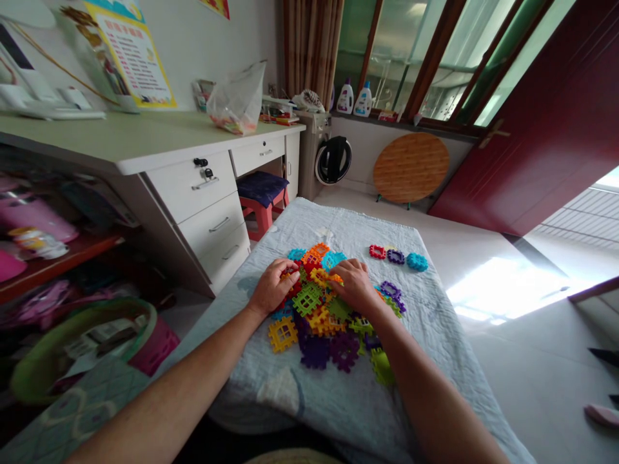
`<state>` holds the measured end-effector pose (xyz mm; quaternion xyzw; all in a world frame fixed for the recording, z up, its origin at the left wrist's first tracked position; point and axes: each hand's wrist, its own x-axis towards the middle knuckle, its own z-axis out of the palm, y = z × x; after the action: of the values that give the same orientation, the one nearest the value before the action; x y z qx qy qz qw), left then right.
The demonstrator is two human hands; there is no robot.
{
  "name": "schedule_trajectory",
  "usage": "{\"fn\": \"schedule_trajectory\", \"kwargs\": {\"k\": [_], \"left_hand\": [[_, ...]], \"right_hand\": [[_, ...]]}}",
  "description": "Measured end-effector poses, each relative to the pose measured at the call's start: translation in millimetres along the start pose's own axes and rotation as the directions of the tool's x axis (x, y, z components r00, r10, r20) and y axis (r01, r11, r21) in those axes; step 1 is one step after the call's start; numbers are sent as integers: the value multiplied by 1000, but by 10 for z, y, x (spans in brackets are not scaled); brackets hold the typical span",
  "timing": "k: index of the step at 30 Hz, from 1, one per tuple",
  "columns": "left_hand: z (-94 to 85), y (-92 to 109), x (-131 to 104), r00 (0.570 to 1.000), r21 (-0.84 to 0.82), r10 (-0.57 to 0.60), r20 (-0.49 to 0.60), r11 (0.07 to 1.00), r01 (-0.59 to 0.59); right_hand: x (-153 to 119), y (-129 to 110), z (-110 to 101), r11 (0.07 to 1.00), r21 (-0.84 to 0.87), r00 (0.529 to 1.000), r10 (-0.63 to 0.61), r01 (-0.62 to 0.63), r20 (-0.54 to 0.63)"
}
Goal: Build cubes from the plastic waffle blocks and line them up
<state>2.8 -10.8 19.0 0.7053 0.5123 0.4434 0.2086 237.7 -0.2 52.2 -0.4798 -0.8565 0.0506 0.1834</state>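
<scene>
A heap of colourful plastic interlocking blocks (307,299), square with notched edges and some with window-like openings, lies on the cloth-covered table. My left hand (275,283) rests at the heap's left side, its fingers curled in around red and orange pieces; what lies in its grasp is partly hidden. On the right side of the heap is my right hand (356,285), with the thumb against an orange block (336,279) and the fingers bent over it. A yellow window block (283,334) and a dark purple block (315,352) lie at the near edge.
Apart from the heap, toward the far right of the table (435,335), sit a red block (377,251), a purple block (395,256) and some blue blocks (416,261). A white desk (193,138), a red stool (261,216) and a basket (145,335) stand at the left.
</scene>
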Motion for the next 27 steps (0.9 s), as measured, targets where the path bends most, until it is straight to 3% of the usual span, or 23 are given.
{"fn": "schedule_trajectory", "kwargs": {"k": [5, 8, 11, 15, 21, 24, 27], "left_hand": [[7, -11, 0, 1000, -3, 1, 0, 1000, -1], [6, -20, -3, 1000, -4, -8, 7, 1000, 8], [2, -14, 0, 1000, -1, -17, 16, 1000, 17], [-4, 14, 7, 1000, 10, -20, 12, 1000, 20], [-1, 12, 1, 1000, 11, -25, 16, 1000, 25], [2, -1, -3, 1000, 8, -24, 16, 1000, 24], [-2, -6, -6, 999, 7, -27, 19, 1000, 27]], "right_hand": [[-30, 11, -30, 996, 80, 998, -34, 38, -51], [-40, 39, -106, 976, 203, 985, -49, 82, -163], [-56, 110, -183, 936, 346, 965, 27, 67, -261], [-90, 172, -226, 885, 464, 979, 127, -39, -160], [-104, 59, -251, 838, 542, 998, 55, -59, 23], [-96, 20, -230, 869, 494, 1000, 3, -10, 15], [-92, 66, -195, 885, 465, 995, 58, -15, -80]]}}
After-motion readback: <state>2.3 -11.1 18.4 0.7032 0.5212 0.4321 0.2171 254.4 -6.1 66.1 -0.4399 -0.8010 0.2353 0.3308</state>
